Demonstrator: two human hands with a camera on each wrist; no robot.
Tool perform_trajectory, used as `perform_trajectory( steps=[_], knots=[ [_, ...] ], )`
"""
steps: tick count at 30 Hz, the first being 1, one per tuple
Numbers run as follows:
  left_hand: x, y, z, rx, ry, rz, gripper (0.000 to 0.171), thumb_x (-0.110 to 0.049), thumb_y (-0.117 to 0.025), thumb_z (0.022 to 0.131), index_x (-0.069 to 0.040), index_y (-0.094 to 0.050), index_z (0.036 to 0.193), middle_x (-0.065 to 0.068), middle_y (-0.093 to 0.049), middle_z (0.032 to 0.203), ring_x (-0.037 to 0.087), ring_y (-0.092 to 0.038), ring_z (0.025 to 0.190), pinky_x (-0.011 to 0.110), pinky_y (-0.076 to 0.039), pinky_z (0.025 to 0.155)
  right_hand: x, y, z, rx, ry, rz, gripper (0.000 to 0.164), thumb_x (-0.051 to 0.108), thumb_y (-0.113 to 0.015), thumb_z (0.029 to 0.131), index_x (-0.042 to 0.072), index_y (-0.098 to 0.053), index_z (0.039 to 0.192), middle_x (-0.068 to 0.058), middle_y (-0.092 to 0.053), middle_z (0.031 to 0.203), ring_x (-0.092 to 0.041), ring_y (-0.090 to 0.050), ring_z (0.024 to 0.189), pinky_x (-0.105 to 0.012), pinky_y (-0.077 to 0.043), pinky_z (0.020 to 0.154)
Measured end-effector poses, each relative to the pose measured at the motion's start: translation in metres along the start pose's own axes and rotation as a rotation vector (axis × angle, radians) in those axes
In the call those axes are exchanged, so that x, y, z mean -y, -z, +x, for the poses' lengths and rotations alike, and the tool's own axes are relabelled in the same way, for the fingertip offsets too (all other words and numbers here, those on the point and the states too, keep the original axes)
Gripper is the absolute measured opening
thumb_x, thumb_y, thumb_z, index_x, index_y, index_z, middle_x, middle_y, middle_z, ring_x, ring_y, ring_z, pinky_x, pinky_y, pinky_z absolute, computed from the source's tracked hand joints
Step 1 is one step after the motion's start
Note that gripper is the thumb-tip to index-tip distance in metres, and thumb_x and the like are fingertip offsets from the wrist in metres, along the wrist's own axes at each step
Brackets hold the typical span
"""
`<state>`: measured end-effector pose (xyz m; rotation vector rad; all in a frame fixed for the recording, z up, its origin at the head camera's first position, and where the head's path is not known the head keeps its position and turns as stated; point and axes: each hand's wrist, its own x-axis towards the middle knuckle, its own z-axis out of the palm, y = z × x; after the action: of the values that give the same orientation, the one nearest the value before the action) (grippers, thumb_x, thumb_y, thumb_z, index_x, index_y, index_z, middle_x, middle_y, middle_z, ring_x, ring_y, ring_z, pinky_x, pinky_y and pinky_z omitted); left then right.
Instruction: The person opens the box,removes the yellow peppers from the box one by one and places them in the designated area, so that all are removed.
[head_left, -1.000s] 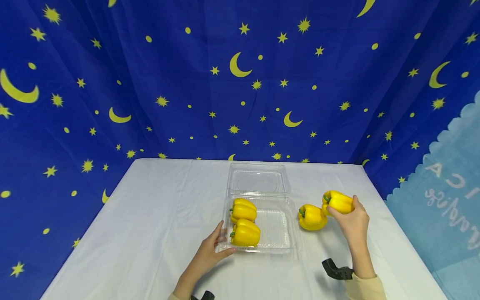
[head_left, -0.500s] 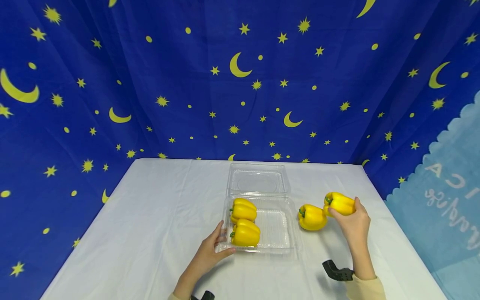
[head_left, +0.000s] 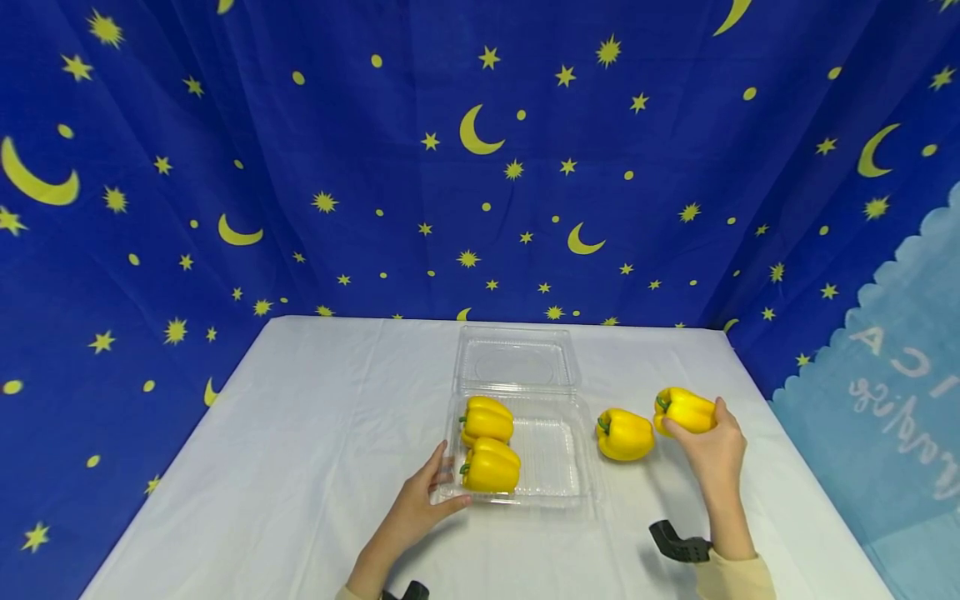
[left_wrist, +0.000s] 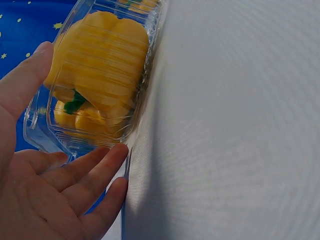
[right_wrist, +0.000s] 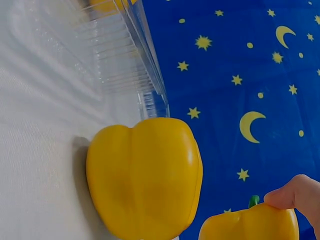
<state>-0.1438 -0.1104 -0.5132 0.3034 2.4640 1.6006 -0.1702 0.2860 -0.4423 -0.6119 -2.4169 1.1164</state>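
Observation:
Two yellow bell peppers, a rear one [head_left: 487,419] and a front one [head_left: 491,467], lie in the left half of a clear plastic clamshell container [head_left: 551,458]. My left hand [head_left: 416,504] touches the container's near left corner, thumb along the front and relaxed fingers at the left side. In the left wrist view that hand [left_wrist: 65,195] has its fingertips against the clear wall. My right hand [head_left: 712,446] grips another yellow bell pepper [head_left: 686,411] between thumb and fingers. A further bell pepper [head_left: 626,435] lies on the table between that hand and the container.
The container's hinged lid [head_left: 517,362] lies folded back, away from me. A white cloth covers the table [head_left: 337,400]. Blue star-and-moon curtains [head_left: 405,167] hang behind and at the sides, with a light blue cloth [head_left: 907,375] at right.
My right hand has shifted slightly to the right and toward me with its bell pepper, opening a small gap to the one on the table. The left hand stays put.

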Motion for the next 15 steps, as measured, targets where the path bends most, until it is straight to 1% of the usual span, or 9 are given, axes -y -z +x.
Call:
perform_trajectory(
  steps=[10, 15],
  knots=[
    [0.000, 0.000, 0.000, 0.006, -0.003, -0.001, 0.096, -0.038, -0.074, 0.081, -0.002, -0.019, 0.151, 0.020, -0.047, 0.143, 0.036, -0.053, 0.123, 0.056, -0.040, 0.105, -0.007, 0.000, 0.001, -0.004, -0.006, -0.003, 0.091, 0.014, -0.077, 0.073, -0.017, -0.025, 0.142, -0.042, -0.036, 0.139, -0.053, -0.038, 0.128, -0.058, -0.033, 0.110],
    [-0.001, 0.001, 0.000, 0.006, -0.002, 0.000, 0.096, -0.038, -0.074, 0.081, -0.003, -0.019, 0.151, 0.020, -0.047, 0.143, 0.036, -0.053, 0.123, 0.056, -0.041, 0.105, -0.011, -0.001, 0.001, -0.014, 0.005, -0.006, 0.091, 0.013, -0.078, 0.072, -0.018, -0.027, 0.140, -0.042, -0.037, 0.138, -0.054, -0.038, 0.128, -0.058, -0.033, 0.109]
  ],
)
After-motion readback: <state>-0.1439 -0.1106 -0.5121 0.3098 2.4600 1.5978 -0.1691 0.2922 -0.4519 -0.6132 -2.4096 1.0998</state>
